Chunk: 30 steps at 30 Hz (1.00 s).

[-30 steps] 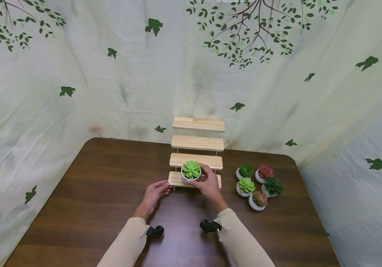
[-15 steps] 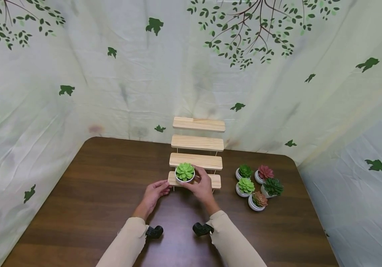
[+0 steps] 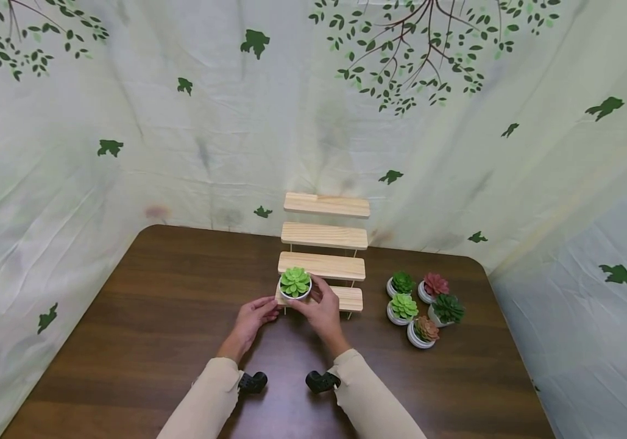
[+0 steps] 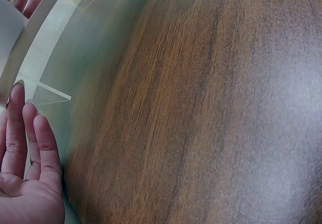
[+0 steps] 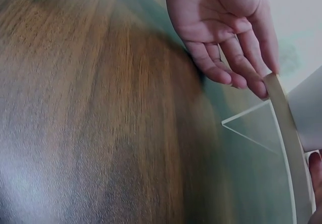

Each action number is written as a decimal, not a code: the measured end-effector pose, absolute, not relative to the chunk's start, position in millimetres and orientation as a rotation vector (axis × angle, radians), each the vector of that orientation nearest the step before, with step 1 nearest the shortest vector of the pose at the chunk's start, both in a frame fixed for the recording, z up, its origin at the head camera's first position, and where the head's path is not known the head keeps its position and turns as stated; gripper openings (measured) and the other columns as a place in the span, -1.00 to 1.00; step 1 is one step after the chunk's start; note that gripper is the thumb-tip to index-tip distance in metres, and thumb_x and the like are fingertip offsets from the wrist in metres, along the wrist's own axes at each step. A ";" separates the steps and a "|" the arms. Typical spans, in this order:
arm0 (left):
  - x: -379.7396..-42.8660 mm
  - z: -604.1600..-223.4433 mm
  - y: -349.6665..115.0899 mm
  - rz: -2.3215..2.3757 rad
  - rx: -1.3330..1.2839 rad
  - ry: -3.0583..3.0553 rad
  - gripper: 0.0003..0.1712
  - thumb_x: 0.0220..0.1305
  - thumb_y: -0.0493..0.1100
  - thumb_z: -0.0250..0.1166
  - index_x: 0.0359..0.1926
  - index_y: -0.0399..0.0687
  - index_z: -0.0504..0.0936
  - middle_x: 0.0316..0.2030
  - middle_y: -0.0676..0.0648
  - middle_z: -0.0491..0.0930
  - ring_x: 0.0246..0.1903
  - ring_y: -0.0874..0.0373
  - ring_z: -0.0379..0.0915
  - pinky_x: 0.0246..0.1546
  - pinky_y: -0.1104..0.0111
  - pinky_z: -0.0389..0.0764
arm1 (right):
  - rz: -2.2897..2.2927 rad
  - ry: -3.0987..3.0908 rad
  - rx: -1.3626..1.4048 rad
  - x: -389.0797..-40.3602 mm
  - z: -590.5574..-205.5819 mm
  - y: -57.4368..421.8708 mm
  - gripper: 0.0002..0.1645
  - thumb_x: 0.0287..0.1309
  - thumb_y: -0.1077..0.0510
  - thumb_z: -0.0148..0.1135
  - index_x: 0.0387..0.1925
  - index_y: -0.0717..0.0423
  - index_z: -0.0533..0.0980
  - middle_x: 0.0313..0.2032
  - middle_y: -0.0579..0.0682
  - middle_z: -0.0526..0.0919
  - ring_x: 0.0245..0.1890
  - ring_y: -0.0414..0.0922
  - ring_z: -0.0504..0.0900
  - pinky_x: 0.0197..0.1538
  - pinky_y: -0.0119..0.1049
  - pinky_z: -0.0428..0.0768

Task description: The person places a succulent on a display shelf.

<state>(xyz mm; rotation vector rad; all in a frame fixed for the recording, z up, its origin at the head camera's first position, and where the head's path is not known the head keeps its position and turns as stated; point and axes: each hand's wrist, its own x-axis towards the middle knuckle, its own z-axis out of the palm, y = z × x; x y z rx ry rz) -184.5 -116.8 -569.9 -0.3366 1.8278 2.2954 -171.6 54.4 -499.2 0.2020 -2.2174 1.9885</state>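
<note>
A light green potted succulent [image 3: 295,281] stands at the left end of the lowest step of a tiered wooden display shelf [image 3: 348,299]. My right hand [image 3: 321,310] grips its white pot from the right, thumb at the front and fingers behind. In the right wrist view the pot [image 5: 309,110] sits right at the board's surface, with right fingertips [image 5: 315,168] at the lower edge. My left hand [image 3: 251,322] pinches the left end of that same step. The left wrist view shows left fingers [image 4: 16,118] against the board's edge, above a clear support [image 4: 56,91].
Several more potted succulents stand grouped right of the shelf: dark green [image 3: 403,281], red [image 3: 436,283], light green [image 3: 403,306], deep green [image 3: 448,308] and brown [image 3: 426,329]. Three higher steps rise behind, the top one [image 3: 326,205] before a leaf-print curtain [image 3: 209,122]. All stand on a brown table [image 3: 181,292].
My right hand has slid the light green succulent leftward along the lowest step to its left end. The left hand has stayed at the step's end.
</note>
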 end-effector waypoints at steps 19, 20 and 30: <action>-186.6 -572.6 -116.7 2.286 -0.301 1.852 -0.57 0.36 -0.31 0.17 0.11 -0.61 0.42 -0.34 -0.07 0.69 -0.37 0.21 0.58 -0.30 0.46 0.60 | 1.997 -2.206 0.282 -170.3 -499.9 69.7 -0.19 -0.16 0.44 0.48 0.18 0.52 0.34 0.12 0.42 0.47 0.16 0.30 0.43 0.25 0.11 0.36; -186.7 -572.9 -117.3 2.284 -0.299 1.853 -0.57 0.37 -0.31 0.16 0.11 -0.61 0.42 -0.34 -0.07 0.69 -0.37 0.21 0.58 -0.29 0.46 0.60 | 2.002 -2.199 0.274 -169.9 -498.0 74.3 -0.20 -0.15 0.44 0.48 0.17 0.52 0.34 0.11 0.43 0.47 0.17 0.31 0.42 0.25 0.13 0.35; -187.6 -571.6 -116.6 2.265 -0.324 1.833 -0.57 0.37 -0.31 0.16 0.14 -0.58 0.41 -0.31 -0.07 0.69 -0.36 0.22 0.57 -0.26 0.45 0.61 | 1.949 -2.197 0.194 -168.3 -482.7 138.8 -0.30 -0.04 0.41 0.42 0.16 0.50 0.36 0.08 0.44 0.48 0.14 0.35 0.42 0.25 0.20 0.30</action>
